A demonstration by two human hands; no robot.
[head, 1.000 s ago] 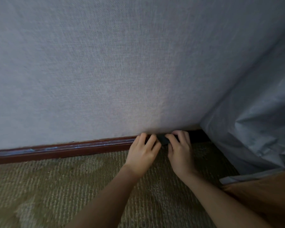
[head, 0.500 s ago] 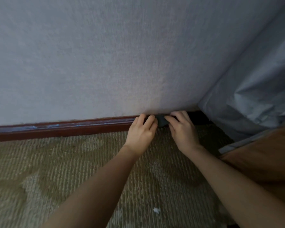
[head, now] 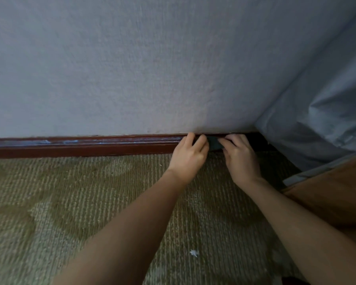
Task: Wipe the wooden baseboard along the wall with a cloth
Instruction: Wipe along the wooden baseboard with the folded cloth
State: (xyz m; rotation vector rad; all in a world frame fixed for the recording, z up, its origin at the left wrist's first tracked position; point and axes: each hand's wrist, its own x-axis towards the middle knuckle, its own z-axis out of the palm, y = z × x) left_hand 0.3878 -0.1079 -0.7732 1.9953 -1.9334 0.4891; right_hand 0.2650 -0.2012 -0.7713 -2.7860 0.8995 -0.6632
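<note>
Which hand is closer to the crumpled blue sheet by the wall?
Right. The right hand sits just left of the sheet; the left hand is farther left, beyond the cloth.

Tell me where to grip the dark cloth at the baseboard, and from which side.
Grip the cloth by its ends, from the carpet side, fingers over its top edge. It lies bunched against the baseboard face with the wall behind, so the back is closed. The right hand holds its right end; the left hand abuts its left end.
</note>
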